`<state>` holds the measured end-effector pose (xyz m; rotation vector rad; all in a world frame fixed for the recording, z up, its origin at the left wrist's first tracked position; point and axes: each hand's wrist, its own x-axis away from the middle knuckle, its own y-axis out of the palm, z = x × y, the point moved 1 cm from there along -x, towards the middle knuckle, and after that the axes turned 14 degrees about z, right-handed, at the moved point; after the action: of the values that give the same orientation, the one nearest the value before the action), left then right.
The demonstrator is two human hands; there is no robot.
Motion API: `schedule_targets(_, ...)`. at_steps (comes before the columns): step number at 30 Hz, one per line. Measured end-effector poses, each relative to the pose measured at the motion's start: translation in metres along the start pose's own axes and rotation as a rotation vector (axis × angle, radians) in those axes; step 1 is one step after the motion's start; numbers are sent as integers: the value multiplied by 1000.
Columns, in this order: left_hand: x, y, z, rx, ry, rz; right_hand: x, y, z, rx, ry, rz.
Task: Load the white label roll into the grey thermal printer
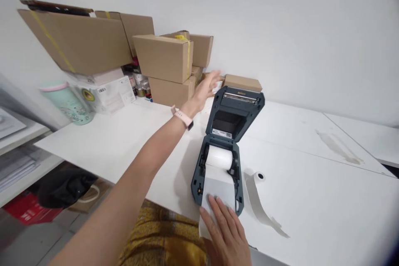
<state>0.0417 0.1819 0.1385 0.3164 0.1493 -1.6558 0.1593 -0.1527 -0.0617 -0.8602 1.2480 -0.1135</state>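
A dark grey label printer stands on the white table with its lid raised. Inside it sits a white label roll, and a paper strip runs from the roll over the printer's front edge. The fingers of my right hand lie along the top of this strip, holding it at the front; the thumb is mostly hidden beneath. My left hand is stretched out behind and left of the raised lid, fingers extended, with nothing seen in it. A pale pink watch band circles the left wrist.
Right of the printer lies a small paper roll with a loose curling tail. Cardboard boxes are stacked along the back wall. A mint green tumbler and a white box stand at the left. Shelves adjoin the table's left.
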Motion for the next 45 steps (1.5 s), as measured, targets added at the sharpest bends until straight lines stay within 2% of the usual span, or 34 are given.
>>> schedule_targets(1,-11,8,6,0,-39,-89,0,1,-1,0,7,5)
schedule_targets(3,-19,22,12,-2,-3,-209,-1,1,-1,7,29,22)
schedule_targets(4,-17,27,12,-17,44,-224,-2,0,-1,14,36,29)
schedule_targets(6,-3,32,12,-49,178,-179,-4,-1,1,23,16,51)
schedule_targets(8,21,30,13,-70,321,-120,-6,-3,4,13,-32,75)
schedule_targets(10,51,23,15,-100,430,-132,-10,-5,7,-21,-55,101)
schedule_targets(14,116,3,16,-174,711,-144,-16,-11,5,-138,30,184)
schedule_targets(17,155,-11,5,-264,887,-190,-15,-13,-1,-206,95,264)
schedule_targets(21,190,-24,-19,-354,1057,-211,-6,-14,-8,-259,127,305)
schedule_targets(29,233,-35,-56,-453,1144,-196,2,-21,-15,-129,200,269)
schedule_targets(37,242,-38,-68,-457,1075,-217,-23,-16,-26,-176,260,299)
schedule_targets(45,250,-39,-80,-463,1075,-194,-16,-20,-24,-216,269,264)
